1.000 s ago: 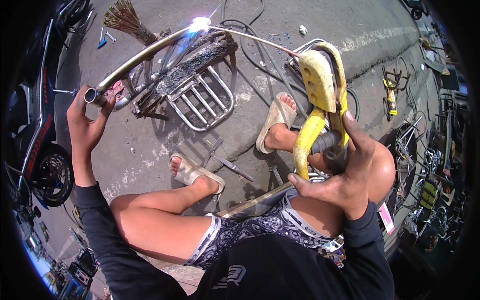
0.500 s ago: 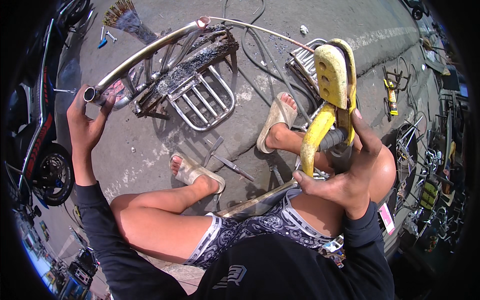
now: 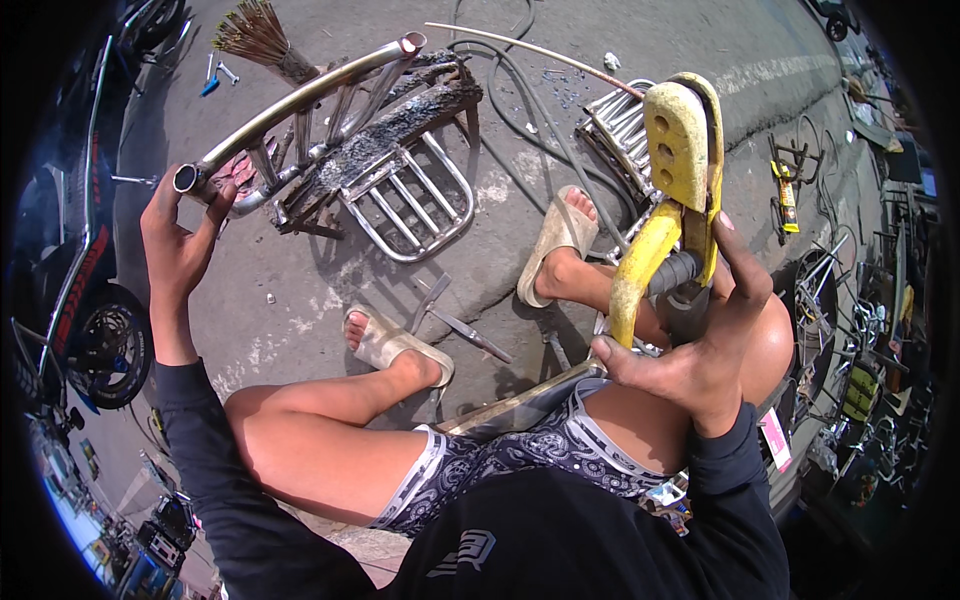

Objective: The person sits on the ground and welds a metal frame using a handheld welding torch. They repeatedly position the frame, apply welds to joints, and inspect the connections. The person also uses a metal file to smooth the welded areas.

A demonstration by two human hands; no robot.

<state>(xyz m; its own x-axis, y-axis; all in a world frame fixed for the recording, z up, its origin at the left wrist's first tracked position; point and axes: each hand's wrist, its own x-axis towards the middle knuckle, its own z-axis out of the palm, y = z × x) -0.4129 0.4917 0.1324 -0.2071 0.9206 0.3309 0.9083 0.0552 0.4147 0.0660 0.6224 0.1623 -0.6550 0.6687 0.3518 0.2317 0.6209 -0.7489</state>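
My left hand (image 3: 180,235) pinches the open near end of a bent metal tube frame (image 3: 300,100) between thumb and fingers. That frame rests on a rusty, crusted metal stand (image 3: 400,127). In my right hand (image 3: 700,365) is a yellow welding electrode holder (image 3: 672,140), with thumb and fingers wrapped about its handle. A long thin welding rod (image 3: 540,56) is clamped in its jaws and reaches left. The rod's tip is just above the frame's far open end, with a small gap between them. Part of the holder's grip is hidden behind my hand.
A chrome rack (image 3: 412,205) leans by the stand. A hammer (image 3: 455,322) lies between my sandalled feet. Beyond are a bundle of rods (image 3: 262,42), a blue-handled tool (image 3: 210,85) and cables (image 3: 520,130). Motorbikes stand left; metal parts (image 3: 870,440) crowd the right.
The welding rod's tip has lifted slightly off the tube frame's far end, and the holder has shifted a little right. Both hands keep their grips.
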